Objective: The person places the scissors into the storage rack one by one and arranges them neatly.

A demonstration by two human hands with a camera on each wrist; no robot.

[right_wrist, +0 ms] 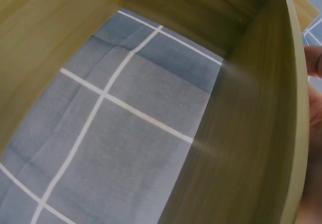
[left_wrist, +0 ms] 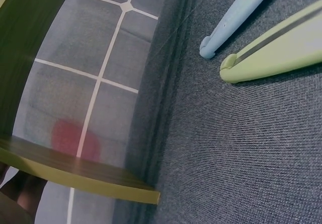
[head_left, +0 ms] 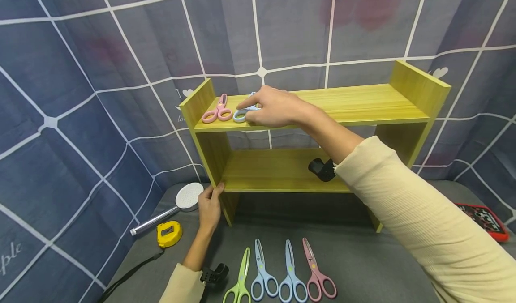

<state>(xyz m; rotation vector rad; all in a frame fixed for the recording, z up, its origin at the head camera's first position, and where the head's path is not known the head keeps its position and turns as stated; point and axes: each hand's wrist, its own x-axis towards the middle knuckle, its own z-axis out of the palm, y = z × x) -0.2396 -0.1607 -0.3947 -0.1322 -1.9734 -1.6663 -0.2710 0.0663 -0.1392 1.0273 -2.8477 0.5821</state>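
Observation:
On the top board of a yellow-green wooden shelf, my right hand pinches a pair of light blue scissors at the handles. The hand hides much of the scissors. Pink scissors lie just left of them, blades toward the back. My left hand grips the shelf's left side panel near the lower board, thumb at the front edge. In the left wrist view, some fingers show beyond a panel edge. The right wrist view looks into the shelf, with part of the right hand at its edge.
In front of the shelf lie green scissors, two blue scissors and pink scissors. A shower head and yellow tape measure lie left. A red-edged object is at right. A checked curtain hangs behind.

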